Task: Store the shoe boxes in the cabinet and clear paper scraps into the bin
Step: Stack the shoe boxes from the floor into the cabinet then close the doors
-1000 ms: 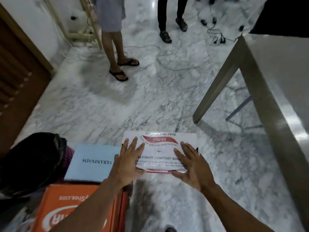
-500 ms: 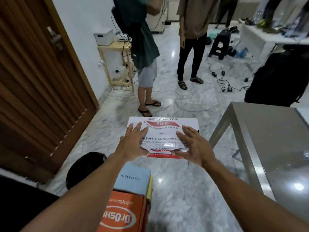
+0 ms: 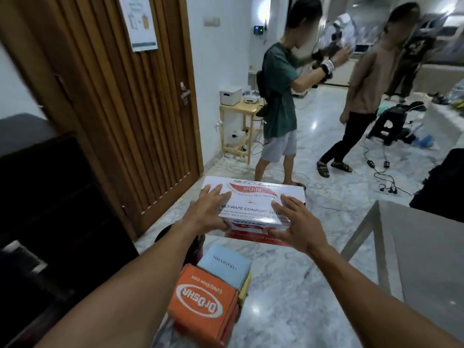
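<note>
Both hands hold a white shoe box (image 3: pixel 253 197) up in the air at arm's length, above the marble floor (image 3: pixel 288 297) and clear of everything else. The left hand (image 3: pixel 208 214) takes the box's near left corner, its fingers (image 3: pixel 213 192) spread flat on the lid and its thumb tucked under the near edge. The right hand (image 3: pixel 298 224) does the same at the near right corner, fingers (image 3: pixel 283 200) fanned over the printed lid and thumb pressed against the red-and-white front side. The box is level, its lid shut, with the printing running across it. Below the forearms a stack of other boxes stands on the floor: an orange box (image 3: pixel 203 307) is nearest, a pale blue box (image 3: pixel 224 266) lies just beyond it, and a yellow edge (image 3: pixel 246 285) shows at their right side. A dark round thing (image 3: pixel 165 232) sits partly hidden behind the left forearm; I cannot tell what it is. To the right stands a grey counter (image 3: pixel 426 252) on slanted legs. To the left is a dark piece of furniture (image 3: pixel 50 197), and past it a slatted wooden door (image 3: pixel 130 109) with a paper sheet (image 3: pixel 138 21) fixed to it. Farther off, two people stand near a small wooden stand (image 3: pixel 238 116), with cables (image 3: pixel 381 172) trailing over the floor.
</note>
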